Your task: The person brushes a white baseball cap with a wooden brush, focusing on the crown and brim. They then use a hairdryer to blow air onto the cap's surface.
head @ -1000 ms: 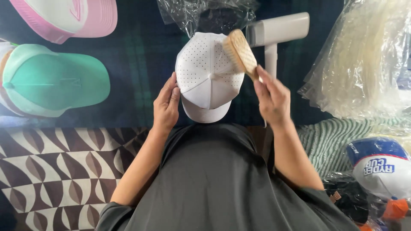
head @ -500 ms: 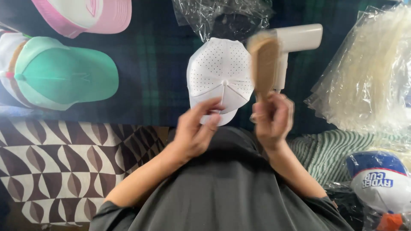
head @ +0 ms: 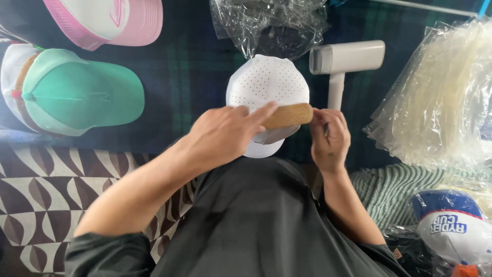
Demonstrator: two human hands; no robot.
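A person looks down at a white perforated cap (head: 266, 84) lying on a dark plaid counter (head: 189, 72), just in front of their body. Their right hand (head: 330, 136) is closed around the end of a wooden brush (head: 287, 115), which lies crosswise over the cap's brim end. Their left hand (head: 225, 133) rests on top of the brush and cap, fingers stretched flat and gripping nothing.

The step in hand looks like brushing the cap clean while the flat hand steadies it. The next stroke likely calls for firm pressure from the left hand so the cap does not slide.

Nearby lie a mint green cap (head: 82, 92) and a pink and white cap (head: 110, 20) to the left, crumpled clear plastic (head: 271, 25) beyond, and a white handheld steamer (head: 343, 61) to the right.
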